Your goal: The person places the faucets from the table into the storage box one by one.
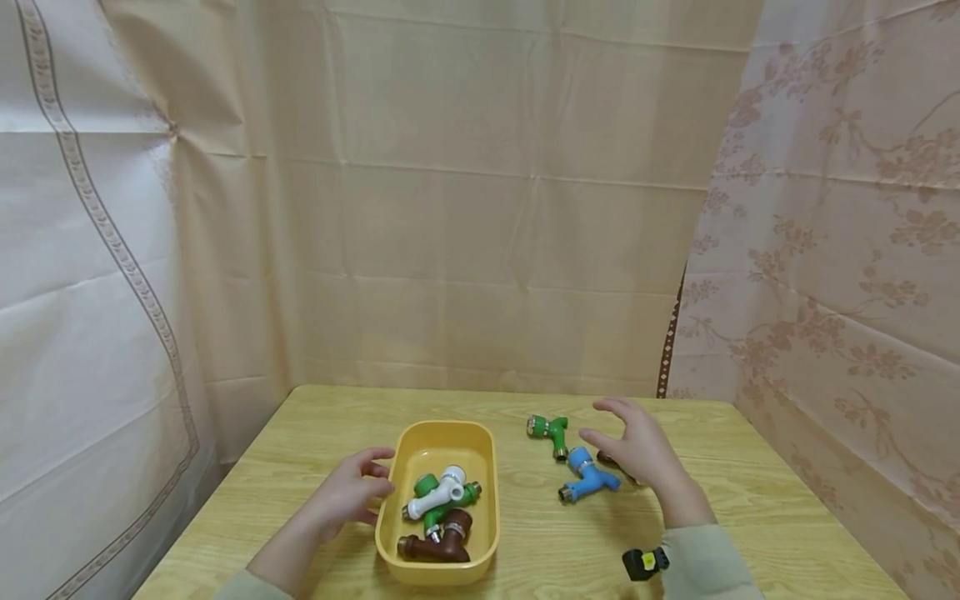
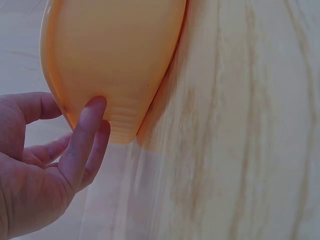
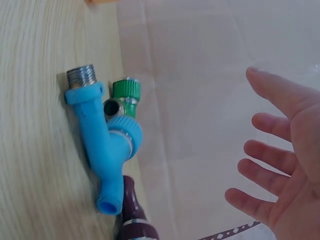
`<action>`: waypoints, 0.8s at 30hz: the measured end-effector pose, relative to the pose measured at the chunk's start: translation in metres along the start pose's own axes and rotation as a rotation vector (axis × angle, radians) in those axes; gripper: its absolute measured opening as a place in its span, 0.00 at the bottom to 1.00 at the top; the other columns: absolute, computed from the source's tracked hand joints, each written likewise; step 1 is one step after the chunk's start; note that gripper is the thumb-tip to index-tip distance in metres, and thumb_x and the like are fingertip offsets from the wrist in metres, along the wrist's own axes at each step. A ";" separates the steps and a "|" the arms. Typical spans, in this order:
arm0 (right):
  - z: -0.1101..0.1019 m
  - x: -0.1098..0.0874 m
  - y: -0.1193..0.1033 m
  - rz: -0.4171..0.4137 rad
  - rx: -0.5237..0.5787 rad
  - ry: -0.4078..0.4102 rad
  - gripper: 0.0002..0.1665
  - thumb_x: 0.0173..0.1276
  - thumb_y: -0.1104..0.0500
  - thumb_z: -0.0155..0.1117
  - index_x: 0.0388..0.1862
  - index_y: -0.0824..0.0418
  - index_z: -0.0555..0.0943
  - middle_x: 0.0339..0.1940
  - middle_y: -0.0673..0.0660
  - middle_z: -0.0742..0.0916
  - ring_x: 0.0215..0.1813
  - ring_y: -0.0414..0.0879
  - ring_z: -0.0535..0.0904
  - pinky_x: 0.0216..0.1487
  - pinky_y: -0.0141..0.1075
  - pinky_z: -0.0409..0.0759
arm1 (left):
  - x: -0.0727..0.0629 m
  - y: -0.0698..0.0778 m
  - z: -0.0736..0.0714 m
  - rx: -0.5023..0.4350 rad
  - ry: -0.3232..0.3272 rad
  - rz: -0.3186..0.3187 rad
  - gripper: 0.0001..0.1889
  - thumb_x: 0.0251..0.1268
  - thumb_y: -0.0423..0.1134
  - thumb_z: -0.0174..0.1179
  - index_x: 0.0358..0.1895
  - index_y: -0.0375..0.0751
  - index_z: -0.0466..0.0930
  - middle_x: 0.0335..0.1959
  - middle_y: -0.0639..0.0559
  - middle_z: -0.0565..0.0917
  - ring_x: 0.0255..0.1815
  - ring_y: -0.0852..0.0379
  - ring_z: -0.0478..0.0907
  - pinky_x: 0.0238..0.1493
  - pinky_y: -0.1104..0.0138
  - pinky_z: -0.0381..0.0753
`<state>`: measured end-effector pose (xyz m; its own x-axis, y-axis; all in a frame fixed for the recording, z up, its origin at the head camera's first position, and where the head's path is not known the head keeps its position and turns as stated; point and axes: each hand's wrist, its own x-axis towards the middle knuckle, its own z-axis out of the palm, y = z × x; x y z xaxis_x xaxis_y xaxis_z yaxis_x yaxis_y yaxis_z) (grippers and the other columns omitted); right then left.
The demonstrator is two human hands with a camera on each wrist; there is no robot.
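My left hand point(image 1: 348, 496) is at the left wall of a yellow plastic tub point(image 1: 489, 467), its fingers lightly bent against the outside in the left wrist view. Inside the tub lie a white faucet point(image 1: 438, 495), green faucet parts point(image 1: 469, 496) beneath it and a brown faucet point(image 1: 438, 546). Over the table to the right, my right hand point(image 1: 637, 442) hovers with fingers spread and nothing held. Below and beside it lie a blue faucet point(image 3: 102, 142) with a metal thread, a green faucet point(image 1: 553, 431) and a dark brown faucet point(image 3: 132, 205), partly hidden by the hand in the head view.
The wood-patterned table point(image 1: 532, 542) carries everything. A beige curtain point(image 1: 480, 208) hangs behind it, with a floral cloth point(image 1: 862, 250) at the right and a white cloth point(image 1: 67, 275) at the left. A small black device point(image 1: 645, 564) sits at my right wrist.
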<state>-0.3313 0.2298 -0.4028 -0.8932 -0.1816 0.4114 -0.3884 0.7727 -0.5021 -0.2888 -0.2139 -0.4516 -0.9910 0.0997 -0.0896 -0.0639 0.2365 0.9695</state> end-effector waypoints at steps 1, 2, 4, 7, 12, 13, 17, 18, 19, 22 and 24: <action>0.000 0.000 0.002 0.003 0.000 0.006 0.37 0.67 0.41 0.71 0.67 0.62 0.78 0.68 0.66 0.77 0.69 0.67 0.71 0.65 0.66 0.72 | 0.000 0.000 0.000 0.000 -0.002 0.001 0.32 0.61 0.26 0.62 0.71 0.31 0.67 0.51 0.34 0.72 0.43 0.45 0.79 0.30 0.52 0.89; 0.000 -0.001 0.004 0.006 -0.002 0.009 0.37 0.67 0.42 0.71 0.67 0.62 0.78 0.68 0.66 0.77 0.69 0.67 0.71 0.65 0.66 0.72 | 0.000 0.000 0.000 -0.001 -0.004 0.003 0.32 0.61 0.26 0.62 0.71 0.31 0.67 0.51 0.34 0.72 0.43 0.45 0.78 0.30 0.52 0.89; 0.000 -0.001 0.009 0.012 -0.006 0.018 0.36 0.67 0.44 0.72 0.66 0.63 0.78 0.68 0.67 0.77 0.68 0.68 0.71 0.65 0.66 0.72 | 0.000 0.000 0.000 -0.002 -0.005 0.003 0.32 0.61 0.26 0.62 0.71 0.31 0.67 0.51 0.35 0.72 0.43 0.46 0.78 0.30 0.52 0.89; -0.001 -0.002 0.015 0.025 -0.009 0.024 0.35 0.67 0.46 0.73 0.65 0.64 0.78 0.67 0.67 0.78 0.68 0.68 0.71 0.65 0.66 0.71 | 0.000 0.000 0.000 0.000 -0.008 0.003 0.32 0.61 0.26 0.62 0.71 0.31 0.67 0.51 0.35 0.72 0.43 0.46 0.79 0.30 0.52 0.89; -0.001 -0.005 0.024 0.052 -0.019 0.011 0.37 0.68 0.42 0.71 0.67 0.64 0.77 0.67 0.69 0.78 0.65 0.68 0.73 0.61 0.65 0.75 | 0.001 0.000 0.000 0.006 -0.002 0.000 0.32 0.61 0.26 0.62 0.71 0.32 0.67 0.50 0.35 0.72 0.43 0.46 0.79 0.29 0.52 0.89; -0.001 -0.006 0.025 0.056 -0.022 0.009 0.38 0.68 0.41 0.71 0.67 0.64 0.77 0.66 0.69 0.78 0.65 0.68 0.74 0.61 0.65 0.75 | 0.001 0.000 0.000 0.007 0.000 -0.001 0.32 0.61 0.26 0.62 0.71 0.32 0.67 0.50 0.35 0.72 0.43 0.46 0.79 0.29 0.52 0.89; -0.002 -0.007 0.032 0.069 -0.023 0.004 0.37 0.68 0.43 0.71 0.67 0.66 0.76 0.66 0.69 0.78 0.64 0.68 0.74 0.60 0.64 0.76 | 0.002 -0.001 0.000 0.007 0.004 -0.003 0.32 0.61 0.26 0.62 0.71 0.32 0.68 0.50 0.35 0.72 0.43 0.46 0.78 0.29 0.52 0.89; -0.002 -0.007 0.033 0.072 -0.022 0.003 0.37 0.68 0.45 0.71 0.67 0.66 0.76 0.66 0.70 0.78 0.64 0.68 0.74 0.60 0.64 0.77 | 0.002 -0.001 0.000 0.008 0.005 -0.004 0.32 0.61 0.26 0.62 0.71 0.32 0.68 0.51 0.35 0.72 0.43 0.46 0.78 0.29 0.52 0.89; -0.002 -0.008 0.035 0.078 -0.021 0.001 0.36 0.68 0.46 0.72 0.67 0.66 0.76 0.66 0.70 0.78 0.64 0.68 0.74 0.59 0.63 0.77 | 0.002 -0.001 0.000 0.008 0.006 -0.005 0.32 0.61 0.26 0.62 0.71 0.32 0.68 0.51 0.35 0.72 0.43 0.46 0.78 0.29 0.52 0.89; -0.001 -0.009 0.039 0.097 -0.010 0.001 0.35 0.67 0.50 0.72 0.67 0.67 0.76 0.66 0.70 0.78 0.62 0.68 0.75 0.59 0.63 0.78 | 0.002 0.000 0.000 0.009 0.008 -0.007 0.32 0.62 0.26 0.62 0.71 0.32 0.68 0.51 0.35 0.72 0.43 0.46 0.78 0.30 0.51 0.89; 0.000 -0.009 0.041 0.102 -0.011 0.001 0.35 0.67 0.51 0.73 0.66 0.68 0.76 0.65 0.71 0.78 0.62 0.69 0.75 0.59 0.64 0.77 | 0.002 0.000 0.000 0.010 0.009 -0.010 0.32 0.62 0.26 0.62 0.71 0.32 0.68 0.51 0.35 0.72 0.44 0.46 0.78 0.29 0.51 0.89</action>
<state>-0.3388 0.2636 -0.4270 -0.9278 -0.1011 0.3590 -0.2927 0.7939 -0.5329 -0.2903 -0.2135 -0.4517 -0.9913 0.0886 -0.0971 -0.0726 0.2470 0.9663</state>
